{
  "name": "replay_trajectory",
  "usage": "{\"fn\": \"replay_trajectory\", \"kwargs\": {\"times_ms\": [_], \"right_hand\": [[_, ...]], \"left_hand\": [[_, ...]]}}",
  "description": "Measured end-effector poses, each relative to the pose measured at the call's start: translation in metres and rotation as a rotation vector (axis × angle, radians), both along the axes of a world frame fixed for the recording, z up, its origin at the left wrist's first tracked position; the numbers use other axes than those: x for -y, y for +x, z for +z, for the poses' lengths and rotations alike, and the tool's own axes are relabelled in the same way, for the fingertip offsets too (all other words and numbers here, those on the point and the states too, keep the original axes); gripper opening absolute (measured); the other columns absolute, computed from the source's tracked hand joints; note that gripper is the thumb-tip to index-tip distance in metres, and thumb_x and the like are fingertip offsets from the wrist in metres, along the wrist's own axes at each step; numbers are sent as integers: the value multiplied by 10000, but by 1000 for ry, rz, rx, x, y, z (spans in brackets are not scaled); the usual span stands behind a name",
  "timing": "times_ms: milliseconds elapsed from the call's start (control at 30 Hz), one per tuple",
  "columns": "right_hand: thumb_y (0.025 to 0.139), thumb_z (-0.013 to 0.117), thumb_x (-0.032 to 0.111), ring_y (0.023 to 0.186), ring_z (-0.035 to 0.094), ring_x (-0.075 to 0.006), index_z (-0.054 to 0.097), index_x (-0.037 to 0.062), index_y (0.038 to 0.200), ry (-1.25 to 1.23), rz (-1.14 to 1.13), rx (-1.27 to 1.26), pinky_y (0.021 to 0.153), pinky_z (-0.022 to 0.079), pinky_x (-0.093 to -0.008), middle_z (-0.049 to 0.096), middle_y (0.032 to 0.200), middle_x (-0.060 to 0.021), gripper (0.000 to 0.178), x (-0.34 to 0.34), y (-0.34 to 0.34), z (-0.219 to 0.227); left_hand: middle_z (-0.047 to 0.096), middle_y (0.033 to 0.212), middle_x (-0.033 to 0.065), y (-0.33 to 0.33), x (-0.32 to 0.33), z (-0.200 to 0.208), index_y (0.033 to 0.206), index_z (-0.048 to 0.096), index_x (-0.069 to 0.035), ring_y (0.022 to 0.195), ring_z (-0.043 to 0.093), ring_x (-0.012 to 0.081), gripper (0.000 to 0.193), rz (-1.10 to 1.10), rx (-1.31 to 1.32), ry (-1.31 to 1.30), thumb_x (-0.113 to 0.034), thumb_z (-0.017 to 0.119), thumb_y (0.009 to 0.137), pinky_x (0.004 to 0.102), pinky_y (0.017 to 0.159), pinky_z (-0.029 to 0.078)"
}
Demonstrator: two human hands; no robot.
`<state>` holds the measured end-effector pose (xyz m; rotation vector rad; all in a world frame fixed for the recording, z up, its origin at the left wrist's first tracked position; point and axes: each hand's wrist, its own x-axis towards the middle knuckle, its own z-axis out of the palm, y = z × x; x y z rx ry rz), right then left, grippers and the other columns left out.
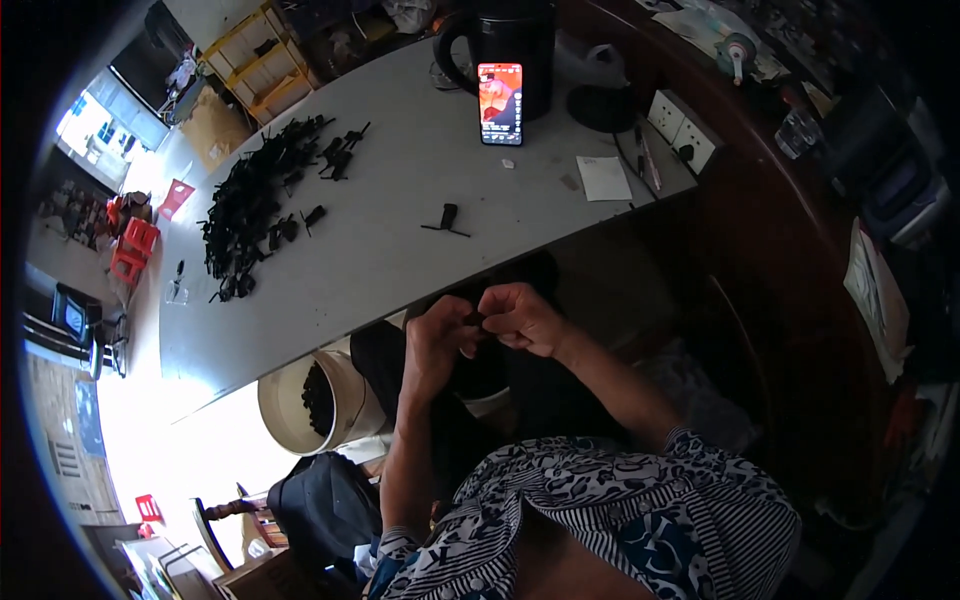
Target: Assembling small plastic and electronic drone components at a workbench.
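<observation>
My left hand (pixel 436 340) and my right hand (pixel 522 318) meet just in front of the table's near edge, above my lap. Fingers of both are curled and pinched together, tip to tip. Something small and dark seems to sit between the fingertips, too hidden to name. On the grey table (pixel 370 240) beyond them lies a single small black part with thin arms (pixel 447 220). A large heap of similar black parts (pixel 255 190) covers the table's left side, with a few loose pieces at its right edge.
A lit phone (pixel 500 105) leans against a big black jug (pixel 512 45). To its right are a white paper (pixel 603 178), a pen (pixel 650 165) and a socket block (pixel 682 130). Below the table's left edge, a cream bucket (pixel 345 405) holds small black pieces.
</observation>
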<state>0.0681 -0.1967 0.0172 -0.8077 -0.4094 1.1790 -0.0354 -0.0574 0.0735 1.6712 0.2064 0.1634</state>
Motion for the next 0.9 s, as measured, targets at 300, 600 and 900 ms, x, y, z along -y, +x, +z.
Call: {"fn": "replay_trajectory", "kwargs": {"times_ms": [300,600,900], "right_hand": [[855,587,204,450,352,1,495,109,780,149,-261,-43,376,254,-150,424,613,68,152,-13,-25,6],[900,500,199,464,298,3,479,127,783,-28,-471,116,403,230,-151,363,592,75,140,-24,-39,18],[897,493,222,482,311,-7,476,139,712,-2,-445,-62,416,261,-172,384,596,78,203,-31,-38,18]], "left_hand": [[543,602,57,-2,14,-1,882,526,16,528,521,90,151,209,28,141,32,541,732,224,495,428],[523,606,44,-2,23,0,848,518,-9,517,510,91,128,289,75,318,6,554,727,230,475,413],[526,621,127,-1,29,-11,853,507,-40,524,539,221,135,393,293,677,-2,556,732,298,504,434]]}}
